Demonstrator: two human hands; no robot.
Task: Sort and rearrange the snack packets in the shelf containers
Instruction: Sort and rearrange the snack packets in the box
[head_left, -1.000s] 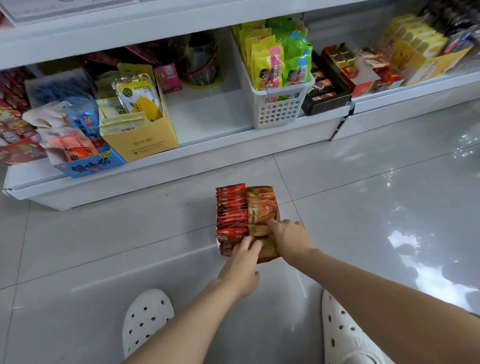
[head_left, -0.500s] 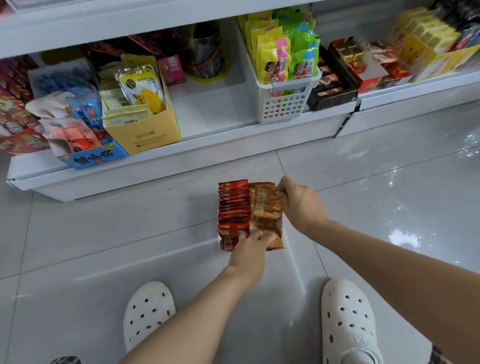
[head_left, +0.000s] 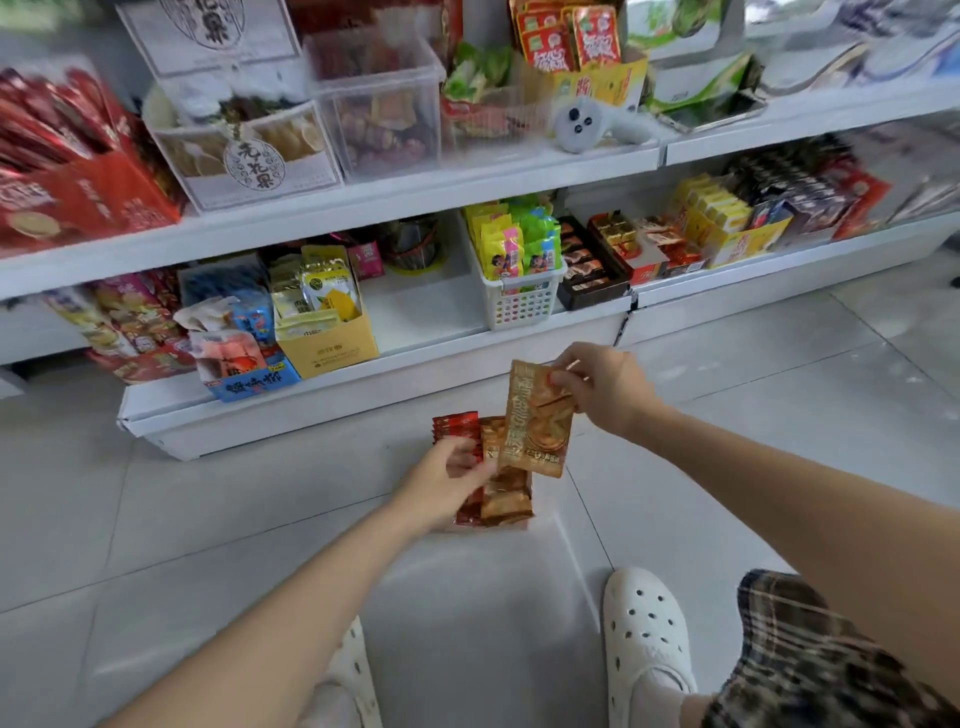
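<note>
On the floor tiles sits a small container of snack packets, red ones (head_left: 454, 423) on its left side and orange-brown ones (head_left: 506, 499) on its right. My right hand (head_left: 602, 387) pinches the top of one orange-brown packet (head_left: 537, 421) and holds it upright above the container. My left hand (head_left: 447, 480) rests over the packets in the container, its fingers reaching among them; whether it grips one I cannot make out. The container's walls are mostly hidden by the packets and my left hand.
The bottom shelf holds a yellow carton (head_left: 330, 343) of packets, a bare gap (head_left: 421, 306), a white perforated basket (head_left: 519, 299) and dark chocolate boxes (head_left: 589, 273). The upper shelf carries clear bins (head_left: 382, 111). White clogs (head_left: 644, 639) stand near me on the floor.
My right hand has lifted one orange-brown packet up out of the container. My left hand has slid further over the packets. My view has tilted upward, showing the upper shelf.
</note>
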